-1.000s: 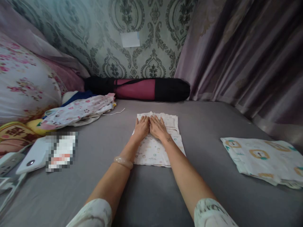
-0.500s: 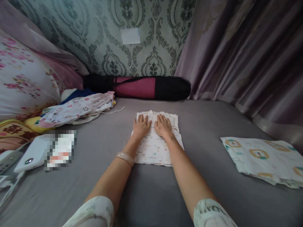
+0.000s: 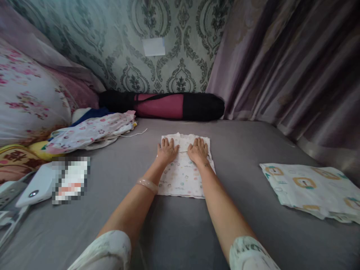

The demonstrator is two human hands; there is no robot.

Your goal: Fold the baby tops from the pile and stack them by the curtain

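Observation:
A white garment with small printed figures (image 3: pixel 182 176) lies folded into a rough rectangle on the grey bed sheet (image 3: pixel 174 232). My left hand (image 3: pixel 168 150) rests palm down on its upper left part, fingers stretched toward the far edge. On the upper right part lies my right hand (image 3: pixel 198 150), flat, with its fingers a little spread. Between the two hands a fold edge runs across the cloth. Both palms press on the fabric and neither grips it. The underside of the garment is hidden.
A folded white cloth with yellow animal prints (image 3: pixel 306 187) lies to the right. At left are a heap of clothes (image 3: pixel 92 131), a white power bank (image 3: pixel 39 187) and a power strip (image 3: pixel 11 191). A black and pink rolled bag (image 3: pixel 160 106) lies along the wall.
My right hand has slid slightly to the right across the garment, widening the gap between the hands. My left hand stays nearly in place. The view has shifted a little.

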